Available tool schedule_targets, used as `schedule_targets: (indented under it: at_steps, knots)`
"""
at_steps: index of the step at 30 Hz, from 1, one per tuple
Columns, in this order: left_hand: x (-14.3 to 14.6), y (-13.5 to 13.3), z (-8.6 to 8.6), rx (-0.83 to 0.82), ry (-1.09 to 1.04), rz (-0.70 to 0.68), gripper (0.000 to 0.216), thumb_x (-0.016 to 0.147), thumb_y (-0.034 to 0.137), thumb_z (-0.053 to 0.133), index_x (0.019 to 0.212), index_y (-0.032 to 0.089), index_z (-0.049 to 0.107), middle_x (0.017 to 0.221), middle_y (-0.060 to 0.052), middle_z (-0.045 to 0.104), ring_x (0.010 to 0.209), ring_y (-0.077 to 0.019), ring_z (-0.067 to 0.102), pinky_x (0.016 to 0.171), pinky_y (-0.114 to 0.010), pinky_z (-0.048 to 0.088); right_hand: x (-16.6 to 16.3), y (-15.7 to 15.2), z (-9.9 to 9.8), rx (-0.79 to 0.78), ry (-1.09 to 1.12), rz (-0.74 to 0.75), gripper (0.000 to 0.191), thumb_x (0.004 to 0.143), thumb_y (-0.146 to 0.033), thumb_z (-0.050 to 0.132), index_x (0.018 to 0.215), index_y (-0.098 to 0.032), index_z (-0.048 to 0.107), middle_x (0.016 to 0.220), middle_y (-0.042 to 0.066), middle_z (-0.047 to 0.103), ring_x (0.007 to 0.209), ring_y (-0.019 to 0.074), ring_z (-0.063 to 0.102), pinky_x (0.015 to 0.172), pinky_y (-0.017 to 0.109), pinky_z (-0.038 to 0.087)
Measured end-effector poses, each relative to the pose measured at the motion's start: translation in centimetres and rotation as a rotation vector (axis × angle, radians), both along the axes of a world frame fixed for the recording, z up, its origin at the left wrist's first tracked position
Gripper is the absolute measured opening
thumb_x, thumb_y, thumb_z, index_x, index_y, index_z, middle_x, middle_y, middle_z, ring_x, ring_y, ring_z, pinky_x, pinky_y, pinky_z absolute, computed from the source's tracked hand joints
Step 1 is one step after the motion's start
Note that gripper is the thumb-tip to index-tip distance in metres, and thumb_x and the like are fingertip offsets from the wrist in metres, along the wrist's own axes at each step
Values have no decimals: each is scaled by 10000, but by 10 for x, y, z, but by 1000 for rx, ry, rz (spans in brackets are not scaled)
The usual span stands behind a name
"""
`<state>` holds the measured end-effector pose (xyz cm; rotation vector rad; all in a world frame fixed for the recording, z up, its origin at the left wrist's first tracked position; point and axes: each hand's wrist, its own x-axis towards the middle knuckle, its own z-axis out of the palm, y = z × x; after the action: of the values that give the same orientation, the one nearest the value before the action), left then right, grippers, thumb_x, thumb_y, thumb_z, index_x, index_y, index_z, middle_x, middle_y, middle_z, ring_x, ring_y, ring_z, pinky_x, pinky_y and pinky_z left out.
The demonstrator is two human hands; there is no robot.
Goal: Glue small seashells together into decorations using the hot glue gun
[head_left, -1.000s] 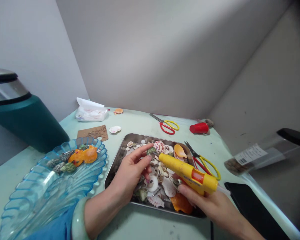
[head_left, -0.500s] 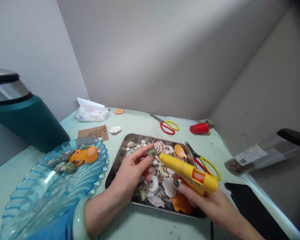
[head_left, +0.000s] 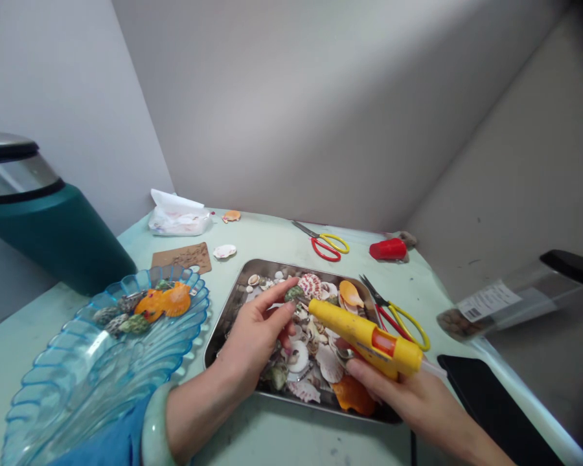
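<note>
My right hand point(head_left: 393, 385) is wrapped around a yellow hot glue gun point(head_left: 364, 330), its nozzle pointing left over the metal tray point(head_left: 223, 317). Just in front of the nozzle, a small green spiral shell point(head_left: 294, 294) is pinched between the fingertips of my left hand point(head_left: 257, 333). The nozzle tip is at the shell's right side; whether they touch is too small to tell. Beneath both hands, the tray is filled with mixed shells, among them a red-and-white scallop point(head_left: 311, 285), an orange shell point(head_left: 351, 293) and a white ring-like shell point(head_left: 298, 356).
A blue scalloped dish point(head_left: 97, 382) with an orange shell piece point(head_left: 162, 302) and several small shells stands left, near a teal bottle point(head_left: 53, 233). Scissors point(head_left: 393, 310) lie right of the tray, another pair point(head_left: 325, 241) behind. A black flat object point(head_left: 495, 408) lies at right.
The glue gun has shifted very slightly left, and its metal tip shows more clearly beside the green shell. My left hand stays almost still.
</note>
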<state>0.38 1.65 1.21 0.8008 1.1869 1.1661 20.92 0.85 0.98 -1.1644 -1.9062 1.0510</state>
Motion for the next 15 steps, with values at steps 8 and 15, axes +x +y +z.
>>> schedule_targets:
  at_steps: [8, 15]
  knots:
    - [1, -1, 1, 26, -7, 18, 534, 764, 252, 636, 1287, 186, 549, 559, 32, 530, 476, -79, 452, 465, -191, 376, -2, -1, -5, -47, 51, -47, 200, 801, -332, 635, 948, -209, 691, 837, 28, 722, 771, 188, 687, 690, 254, 586]
    - [0, 0, 2, 32, -42, 25, 506, 764, 259, 651, 1259, 204, 561, 595, 31, 530, 493, -82, 461, 459, -186, 393, 0, 2, -7, -9, 42, -45, 204, 825, -354, 618, 958, -221, 699, 738, 20, 685, 741, 192, 675, 658, 279, 584]
